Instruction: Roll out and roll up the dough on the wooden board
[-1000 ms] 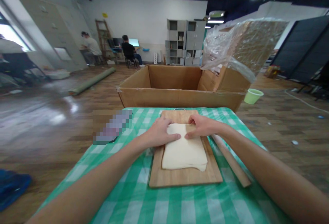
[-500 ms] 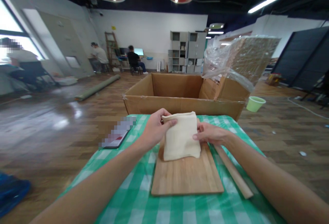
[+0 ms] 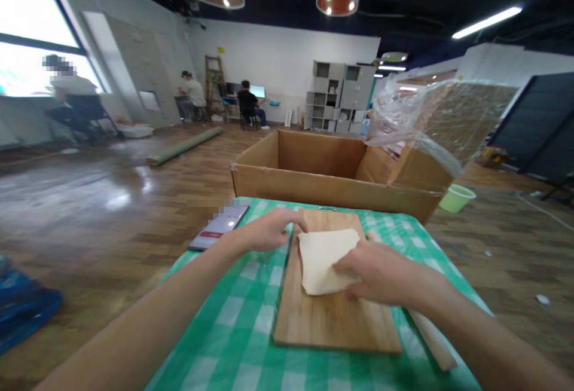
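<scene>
A pale, roughly square sheet of dough (image 3: 320,259) lies flat on the wooden cutting board (image 3: 336,328). At its upper left corner is my left hand (image 3: 273,228), thumb and fingers apart, with a fingertip at or very near the dough's edge. My right hand (image 3: 381,271) reaches over the dough's right side, fingers stretched out and slightly blurred, covering that edge; the fingertips seem to touch its surface. A wooden rolling pin (image 3: 433,340) rests on the cloth along the board's right side, partly hidden under my right wrist and forearm.
A green and white checked tablecloth (image 3: 233,325) covers the table. At its left edge lies a tablet or phone (image 3: 219,226). Beyond stands a large open cardboard box (image 3: 323,185), with a light green bucket (image 3: 457,198) to its right. Several people sit farther back.
The dough sheet has gone from being held up, tilted, between both hands to lying flat on the board. Both hands have loosened their hold. The camera view has shifted left.
</scene>
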Tool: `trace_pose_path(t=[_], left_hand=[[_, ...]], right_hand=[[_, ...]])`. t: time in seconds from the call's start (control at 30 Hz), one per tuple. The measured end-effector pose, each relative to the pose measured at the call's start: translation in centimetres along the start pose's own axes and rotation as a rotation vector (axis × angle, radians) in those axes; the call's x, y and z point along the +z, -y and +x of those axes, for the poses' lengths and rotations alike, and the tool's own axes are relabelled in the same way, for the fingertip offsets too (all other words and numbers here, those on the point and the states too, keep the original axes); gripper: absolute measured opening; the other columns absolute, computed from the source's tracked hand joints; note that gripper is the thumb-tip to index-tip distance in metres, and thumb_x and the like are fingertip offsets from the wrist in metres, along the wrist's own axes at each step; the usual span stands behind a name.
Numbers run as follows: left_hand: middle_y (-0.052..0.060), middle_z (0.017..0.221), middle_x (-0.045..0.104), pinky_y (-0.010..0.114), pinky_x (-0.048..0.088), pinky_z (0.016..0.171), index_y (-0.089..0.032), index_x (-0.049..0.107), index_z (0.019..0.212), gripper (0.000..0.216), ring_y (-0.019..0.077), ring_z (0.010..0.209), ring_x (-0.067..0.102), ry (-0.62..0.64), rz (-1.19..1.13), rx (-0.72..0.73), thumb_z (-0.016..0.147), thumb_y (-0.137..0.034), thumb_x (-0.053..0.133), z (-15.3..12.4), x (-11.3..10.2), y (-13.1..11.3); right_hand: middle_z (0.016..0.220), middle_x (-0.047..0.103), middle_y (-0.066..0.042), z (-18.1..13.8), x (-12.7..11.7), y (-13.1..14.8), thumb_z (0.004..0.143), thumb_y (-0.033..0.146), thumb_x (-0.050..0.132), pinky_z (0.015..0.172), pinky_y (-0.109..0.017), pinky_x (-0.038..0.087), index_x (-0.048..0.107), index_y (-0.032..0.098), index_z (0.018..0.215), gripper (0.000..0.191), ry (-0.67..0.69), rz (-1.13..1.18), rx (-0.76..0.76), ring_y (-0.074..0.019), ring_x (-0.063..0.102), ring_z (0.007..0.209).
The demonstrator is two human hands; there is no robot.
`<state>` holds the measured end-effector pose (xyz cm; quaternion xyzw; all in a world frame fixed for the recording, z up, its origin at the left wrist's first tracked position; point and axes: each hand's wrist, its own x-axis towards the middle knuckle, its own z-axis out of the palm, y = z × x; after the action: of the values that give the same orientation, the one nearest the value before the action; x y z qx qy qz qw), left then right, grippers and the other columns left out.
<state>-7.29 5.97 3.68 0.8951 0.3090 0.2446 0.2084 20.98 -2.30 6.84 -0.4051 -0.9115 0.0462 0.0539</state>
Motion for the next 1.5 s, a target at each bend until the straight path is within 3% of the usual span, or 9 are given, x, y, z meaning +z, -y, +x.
trace_pose_path(t=[0.07,0.23,0.33,0.43,0.6,0.9,1.03,1.23,1.5], left_hand=[[0.005,0.115,0.075,0.037,0.049,0.1,-0.022,0.072,0.113,0.039,0.0241,0.11,0.068,-0.045,0.081,-0.046,0.081,-0.011,0.054,0.0,0.7,0.3],[0.014,0.129,0.067,0.044,0.046,0.107,-0.017,0.063,0.124,0.04,0.0279,0.124,0.061,-0.062,0.183,-0.169,0.103,-0.04,0.038,0.6,4.8,-1.4],[0.017,0.149,0.055,0.046,0.034,0.119,-0.014,0.052,0.141,0.054,0.0289,0.143,0.046,-0.013,0.259,-0.196,0.106,-0.049,0.031,0.4,7.4,-2.4],[0.022,0.161,0.04,0.052,0.02,0.125,-0.01,0.039,0.152,0.065,0.0321,0.154,0.03,0.016,0.359,-0.234,0.105,-0.054,0.03,-0.1,8.9,-2.9],[0.022,0.162,0.037,0.053,0.017,0.126,-0.01,0.037,0.154,0.068,0.0328,0.154,0.028,0.076,0.362,-0.244,0.105,-0.057,0.031,0.1,8.5,-2.8],[0.02,0.163,0.037,0.052,0.018,0.127,-0.012,0.037,0.155,0.057,0.0312,0.156,0.027,0.032,0.386,-0.216,0.106,-0.041,0.029,0.3,10.1,-4.7],[0.022,0.164,0.034,0.055,0.018,0.126,-0.009,0.031,0.158,0.071,0.0353,0.155,0.027,-0.015,0.434,-0.207,0.104,-0.055,0.032,0.0,11.7,-6.2],[0.024,0.163,0.035,0.056,0.018,0.126,-0.007,0.037,0.155,0.075,0.0351,0.155,0.028,-0.007,0.438,-0.159,0.104,-0.061,0.03,0.0,11.7,-6.0],[0.023,0.165,0.032,0.051,0.015,0.127,-0.006,0.035,0.157,0.077,0.0342,0.156,0.025,0.037,0.41,-0.109,0.103,-0.061,0.028,-0.1,10.8,-5.4]], right_hand=[[0.09,0.081,-0.005,-0.1,-0.4,0.0,0.086,0.036,0.072,0.076,-0.036,0.054,0.083,0.03,0.095,0.016,0.029,0.094,-0.035,-0.0288,0.075,0.084],[0.126,0.074,-0.012,2.2,0.6,-4.4,0.101,0.039,0.05,0.1,-0.043,0.051,0.074,0.02,0.125,0.039,-0.378,0.182,0.113,-0.0299,0.069,0.115],[0.141,0.065,-0.014,3.5,3.5,-6.7,0.103,0.034,0.047,0.111,-0.047,0.044,0.064,0.018,0.137,0.042,-0.281,0.211,0.025,-0.0291,0.06,0.131],[0.132,0.068,-0.015,4.0,5.9,-7.0,0.105,0.032,0.045,0.109,-0.048,0.044,0.065,0.017,0.132,0.037,-0.21,0.117,0.018,-0.029,0.058,0.128],[0.112,0.067,-0.016,4.0,6.5,-6.0,0.107,0.04,0.043,0.098,-0.041,0.047,0.066,0.016,0.108,0.033,-0.198,-0.025,0.188,-0.0282,0.062,0.111],[0.116,0.065,-0.019,4.4,7.3,-5.5,0.109,0.039,0.03,0.085,-0.041,0.05,0.062,0.016,0.11,0.039,-0.207,-0.053,0.362,-0.0289,0.063,0.101],[0.121,0.063,-0.022,4.2,7.7,-5.5,0.108,0.038,0.033,0.098,-0.05,0.047,0.063,0.014,0.114,0.039,-0.253,-0.07,0.292,-0.0336,0.056,0.117],[0.149,0.054,-0.018,2.8,8.1,-5.6,0.108,0.029,0.032,0.12,-0.059,0.028,0.059,0.015,0.135,0.04,-0.186,-0.004,-0.016,-0.0323,0.035,0.147],[0.165,0.035,-0.02,0.2,8.8,-2.8,0.109,0.049,0.022,0.126,-0.057,0.017,0.039,0.009,0.157,0.065,-0.2,0.089,0.197,-0.0328,0.018,0.157]])
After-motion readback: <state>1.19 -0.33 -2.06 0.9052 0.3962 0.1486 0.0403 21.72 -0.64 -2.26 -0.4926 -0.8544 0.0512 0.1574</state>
